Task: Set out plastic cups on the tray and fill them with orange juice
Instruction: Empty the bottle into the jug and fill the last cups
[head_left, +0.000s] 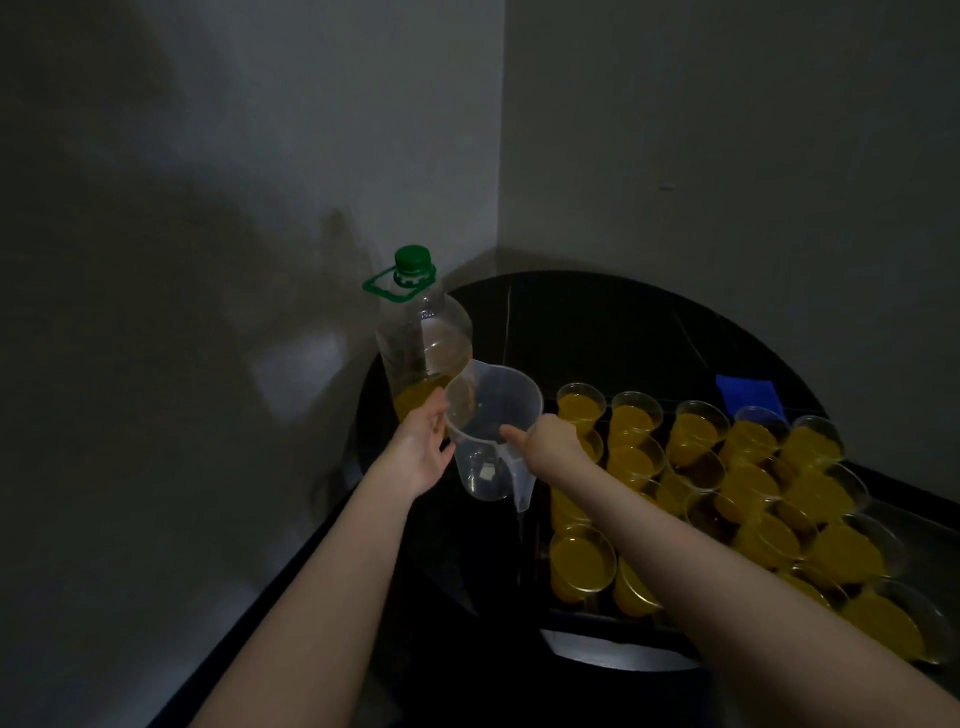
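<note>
— Cups (691, 436) of orange juice crowd the tray (623, 621) at right, nearly all filled, seen from the head camera. What have you got?

— My right hand (550, 441) grips the handle of an empty clear jug (488, 415); my left hand (423, 447), fingers straight, steadies its side.

— Next?

— Likely a refill: uncapping the green-capped bottle (423, 338) behind it, a little juice left.
</note>
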